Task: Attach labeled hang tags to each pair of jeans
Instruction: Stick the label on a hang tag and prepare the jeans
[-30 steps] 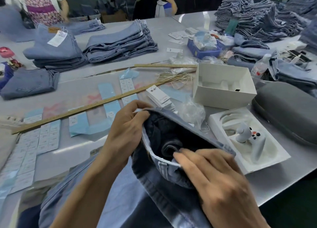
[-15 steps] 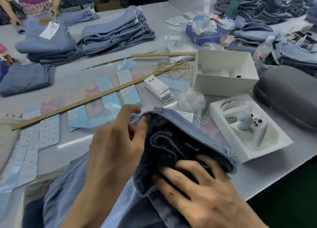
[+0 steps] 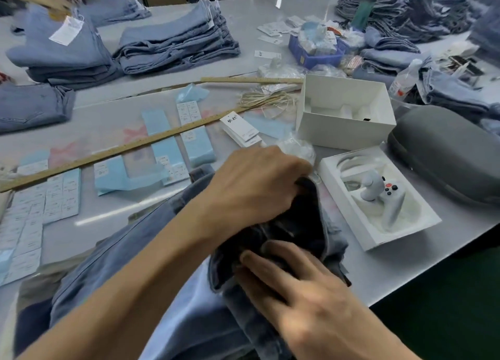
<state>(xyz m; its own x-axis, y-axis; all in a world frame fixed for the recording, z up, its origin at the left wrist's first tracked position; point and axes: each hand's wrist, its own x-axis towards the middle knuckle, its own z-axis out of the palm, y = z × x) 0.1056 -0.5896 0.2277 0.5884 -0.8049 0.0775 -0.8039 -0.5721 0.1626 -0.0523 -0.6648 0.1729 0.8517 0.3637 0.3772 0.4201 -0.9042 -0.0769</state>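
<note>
Fingers (image 3: 300, 175) of the left hand (image 3: 254, 186) are curling over the blue denim jeans (image 3: 121, 254) at six o'clock on the grey bench (image 3: 405, 273), tips hidden; right hand (image 3: 305, 303) fingers are pressing flat, blurred.

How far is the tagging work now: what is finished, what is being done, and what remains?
Done: one folded pile of jeans at far left already carries a white tag. In hand: the left hand grips the waistband of the jeans in front, and the right hand rests its fingers on the dark inside; no tag on them shows yet. Left: a stack of tags waits, and another pile shows no tag.
</note>
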